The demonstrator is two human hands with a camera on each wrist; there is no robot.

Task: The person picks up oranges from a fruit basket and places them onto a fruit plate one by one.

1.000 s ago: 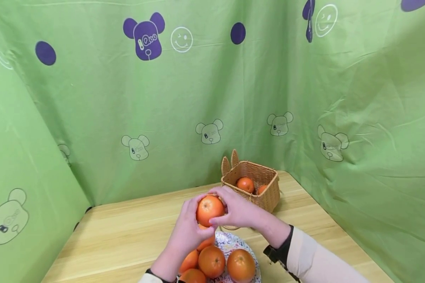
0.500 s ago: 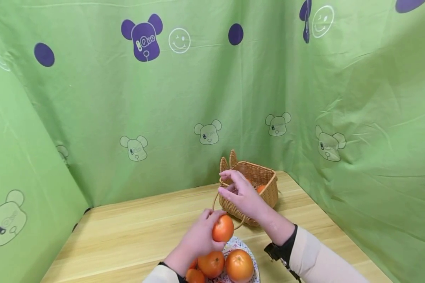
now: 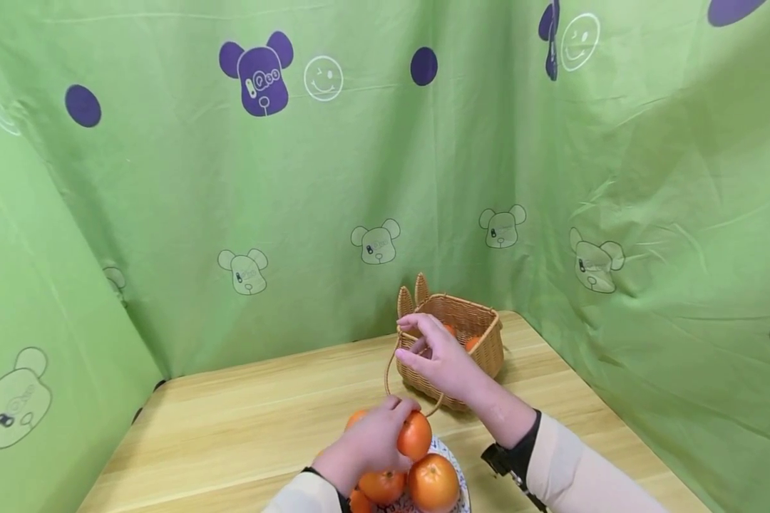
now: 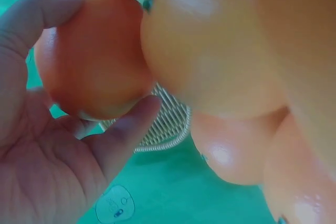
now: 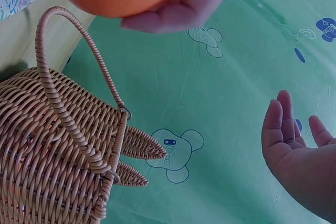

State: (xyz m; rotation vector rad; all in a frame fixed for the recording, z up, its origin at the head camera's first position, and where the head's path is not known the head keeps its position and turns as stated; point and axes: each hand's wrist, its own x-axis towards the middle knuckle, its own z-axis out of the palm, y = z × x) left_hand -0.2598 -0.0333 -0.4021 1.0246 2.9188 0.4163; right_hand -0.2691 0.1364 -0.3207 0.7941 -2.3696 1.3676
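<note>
Lettering in white runs across the purple bear [image 3: 263,85] printed on the green cloth [image 3: 359,157]; its small letters are hard to make out. Farther right, the marks on the outlined bears [image 3: 376,244] are too faint to read.

The left hand [image 3: 375,434] has its fingers and thumb curled around an orange [image 3: 414,436], held above the patterned plate [image 3: 444,447]. To its right, the right hand [image 3: 439,360] is held half open in front of the wicker basket, its fingers gently bent, a clear gap between them and the thumb, gripping nothing.

On the wooden surface [image 3: 231,427], one piece of fruit [image 3: 356,417] peeks out past the left hand. More fruit [image 3: 383,487] sits below that hand, partly hidden by it, and a large fruit [image 3: 433,483] rests at the plate's right side. Behind stands the wicker basket [image 3: 490,353], with two upright ears [image 3: 421,288] and a lowered loop handle [image 3: 388,374]; the right hand blocks part of its near side. Inside, two orange fruits [image 3: 471,343] show.
</note>
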